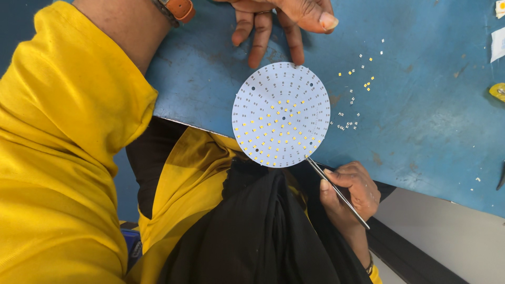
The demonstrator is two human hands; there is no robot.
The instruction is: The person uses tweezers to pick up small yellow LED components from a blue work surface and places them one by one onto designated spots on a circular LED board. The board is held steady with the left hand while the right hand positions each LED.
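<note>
A round white circuit board (281, 114) dotted with small yellow chips lies on the blue table (421, 121), partly over its near edge. My left hand (279, 23) rests at the board's far side, fingertips touching its rim. My right hand (351, 190) holds thin metal tweezers (336, 192), whose tip touches the board's lower right edge. Loose tiny chips (353, 100), yellow and white, lie scattered on the table right of the board.
A yellow object (497, 91) and white paper pieces (497, 44) sit at the table's right edge. A dark tool tip (501, 179) pokes in at the right. My yellow sleeve and dark clothing fill the lower left.
</note>
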